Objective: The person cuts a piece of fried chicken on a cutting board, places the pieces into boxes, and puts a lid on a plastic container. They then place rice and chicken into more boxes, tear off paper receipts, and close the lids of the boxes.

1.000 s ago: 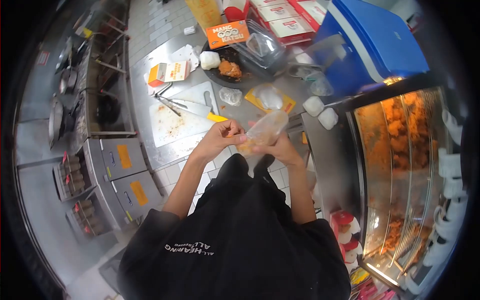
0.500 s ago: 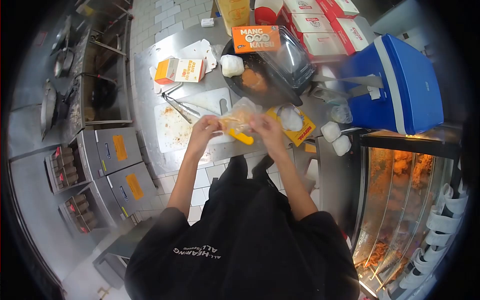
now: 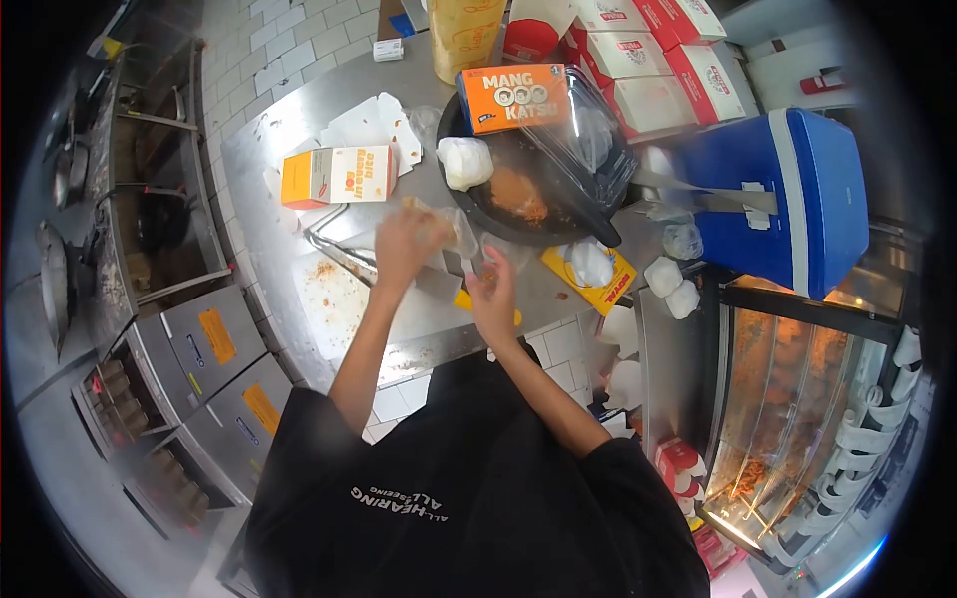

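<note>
My left hand, smeared by motion, is closed at a crumpled clear plastic bag over the front of the steel table. To its right my right hand has its thumb and fingers apart, fingertips close to the thin plastic. Below the hands lies a knife with a yellow handle, partly hidden by my right hand. A white cutting board with brown crumbs is by my left forearm, and metal tongs rest across it. A black pan with orange-brown crumbs stands beyond my right hand.
An orange-and-white box lies at the back left. A white wrapped bundle and an orange carton sit at the pan. Red-and-white boxes, a blue cooler bag and a lit food display are on the right.
My hands have come apart: the left moved left with the plastic, and the right dropped lower, away from it. The view has shifted slightly.
</note>
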### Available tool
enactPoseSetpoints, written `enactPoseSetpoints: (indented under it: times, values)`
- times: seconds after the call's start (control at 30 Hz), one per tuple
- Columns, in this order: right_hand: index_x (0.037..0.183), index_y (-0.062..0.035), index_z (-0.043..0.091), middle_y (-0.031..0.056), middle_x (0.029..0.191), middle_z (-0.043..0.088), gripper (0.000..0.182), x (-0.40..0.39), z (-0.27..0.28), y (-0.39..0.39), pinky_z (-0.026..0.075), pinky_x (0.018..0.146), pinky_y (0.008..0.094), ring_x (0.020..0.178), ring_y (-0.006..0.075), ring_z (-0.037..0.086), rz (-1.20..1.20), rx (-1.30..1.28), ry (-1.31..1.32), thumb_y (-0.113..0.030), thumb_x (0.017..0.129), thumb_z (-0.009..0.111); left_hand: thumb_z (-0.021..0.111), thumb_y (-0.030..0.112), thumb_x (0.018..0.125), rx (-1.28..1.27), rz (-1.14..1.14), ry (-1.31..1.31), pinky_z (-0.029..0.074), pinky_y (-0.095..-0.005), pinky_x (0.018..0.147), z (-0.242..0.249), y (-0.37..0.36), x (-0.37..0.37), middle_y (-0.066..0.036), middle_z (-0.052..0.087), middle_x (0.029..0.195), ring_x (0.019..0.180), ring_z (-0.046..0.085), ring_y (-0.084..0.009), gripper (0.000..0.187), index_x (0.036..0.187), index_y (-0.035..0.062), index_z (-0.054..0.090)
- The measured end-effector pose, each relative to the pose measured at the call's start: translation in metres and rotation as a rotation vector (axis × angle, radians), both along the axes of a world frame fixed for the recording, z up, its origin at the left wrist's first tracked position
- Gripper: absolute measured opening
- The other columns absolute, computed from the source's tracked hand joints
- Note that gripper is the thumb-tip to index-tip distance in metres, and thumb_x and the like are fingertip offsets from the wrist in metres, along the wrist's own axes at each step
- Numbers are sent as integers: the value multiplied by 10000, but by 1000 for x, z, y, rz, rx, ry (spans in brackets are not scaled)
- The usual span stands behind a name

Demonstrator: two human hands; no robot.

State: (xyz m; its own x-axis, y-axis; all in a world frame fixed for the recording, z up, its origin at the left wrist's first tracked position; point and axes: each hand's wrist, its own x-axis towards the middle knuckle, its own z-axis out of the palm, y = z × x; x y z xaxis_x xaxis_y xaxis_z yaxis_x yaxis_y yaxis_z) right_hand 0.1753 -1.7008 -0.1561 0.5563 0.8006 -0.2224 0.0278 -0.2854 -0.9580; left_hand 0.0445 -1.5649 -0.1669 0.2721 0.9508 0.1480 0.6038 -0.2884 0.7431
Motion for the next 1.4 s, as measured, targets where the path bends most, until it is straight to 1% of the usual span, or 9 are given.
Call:
enactPoseSetpoints:
  times: [0.07, 0.2, 0.37, 0.47, 0.67, 0.83, 0.9, 1.07, 1.4]
  values:
    - [1248, -70, 568, 104, 1348, 515, 369, 12, 11, -10, 502, 860, 300, 1196, 216, 541, 186, -85, -102, -63, 888, 648, 717, 108, 802, -40, -292, 260, 468, -432, 827, -5, -18, 5, -143, 602, 1121, 988, 587, -360, 265, 1042, 28, 640]
    - [1169, -58, 598, 128, 1293, 532, 310, 18, 11, -11, 488, 868, 350, 1143, 271, 559, 277, -30, -144, -88, 866, 657, 697, 50, 766, 115, -245, 19, 481, -424, 826, -40, 12, 24, -159, 615, 1111, 997, 605, -379, 256, 1017, 33, 651]
    - [1208, -49, 614, 192, 1323, 495, 344, 16, 16, 2, 401, 1013, 459, 1170, 409, 490, 369, -203, -825, -98, 870, 649, 663, -12, 756, 364, -403, 114, 454, -444, 870, -32, 43, 20, -177, 590, 1158, 1081, 549, -374, 251, 997, 50, 635]
    - [1272, -21, 574, 239, 1321, 473, 404, 19, 2, 7, 359, 1045, 464, 1230, 432, 418, 247, -384, -829, -116, 880, 612, 660, 56, 809, -76, -227, -60, 422, -483, 932, -30, 23, 3, -170, 589, 1191, 1164, 521, -366, 161, 970, 52, 653]
    - [1263, 78, 535, 286, 1298, 477, 416, 16, -42, 21, 411, 1016, 474, 1174, 451, 484, 336, 2, -523, -55, 872, 582, 619, 212, 887, 208, -595, 240, 295, -581, 1090, -31, 5, 19, -164, 590, 1215, 1312, 435, -382, 202, 998, 52, 672]
    - [1265, 90, 521, 308, 1312, 481, 380, 24, -50, 38, 408, 1038, 460, 1229, 452, 468, 453, -178, -532, -20, 901, 510, 621, 172, 875, 185, -631, 117, 343, -546, 1067, -28, 22, 4, -166, 591, 1218, 1284, 468, -356, 183, 996, 46, 674]
    - [1265, 89, 520, 305, 1325, 481, 370, 35, -48, 47, 399, 1052, 454, 1256, 447, 452, 510, -335, -524, -18, 912, 490, 650, 150, 842, 100, -381, -59, 397, -500, 997, -34, 36, -20, -168, 585, 1232, 1225, 504, -340, 213, 1030, 51, 667]
    - [1274, 46, 544, 246, 1356, 499, 351, 29, -31, 23, 390, 1075, 433, 1276, 418, 466, 417, -61, -555, -79, 947, 519, 681, 167, 815, 526, -43, 334, 413, -471, 910, 3, 135, 33, -102, 673, 1034, 1049, 571, -324, 398, 1197, 84, 606]
    - [1165, -24, 632, 173, 1347, 532, 263, 64, 35, -53, 398, 1069, 433, 1255, 363, 504, 135, -85, -394, -91, 915, 589, 682, 90, 765, -70, -541, 43, 463, -468, 886, -54, 46, 26, -198, 665, 936, 971, 593, -392, 158, 904, 15, 701]
